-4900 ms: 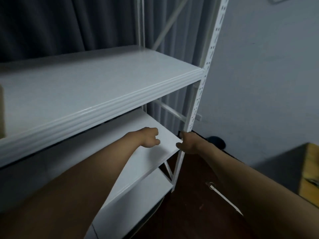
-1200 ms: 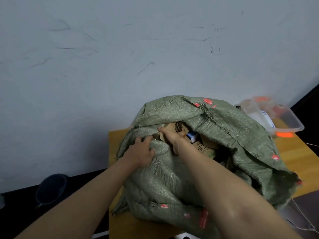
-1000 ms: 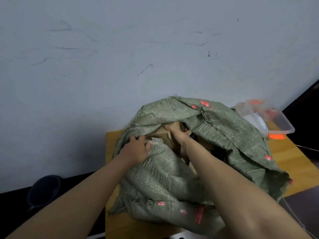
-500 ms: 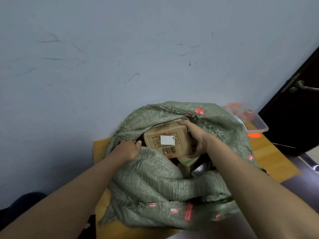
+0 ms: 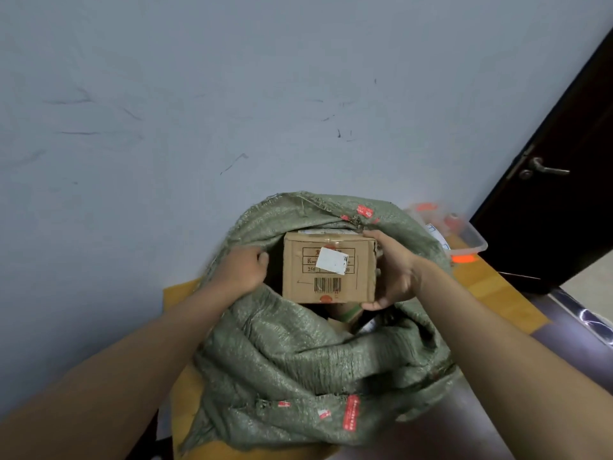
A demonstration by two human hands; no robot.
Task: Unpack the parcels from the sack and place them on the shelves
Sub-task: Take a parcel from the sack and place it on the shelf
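Observation:
A green woven sack [image 5: 308, 366] sits on a wooden table [image 5: 497, 287] against the wall, its mouth open toward me. My right hand [image 5: 393, 273] grips the right side of a brown cardboard parcel [image 5: 328, 270] with a white label and a barcode, held above the sack's mouth. My left hand [image 5: 243, 270] clutches the left rim of the sack. More parcels show dimly inside the opening under the box. The shelves are out of view.
A clear plastic tub [image 5: 464, 237] with orange items stands behind the sack at the right. A dark door [image 5: 564, 180] with a lever handle is at the far right. The grey wall rises right behind the table.
My right hand has lifted the cardboard parcel up out of the sack and turned its labelled face toward me. My left hand keeps hold of the sack's rim.

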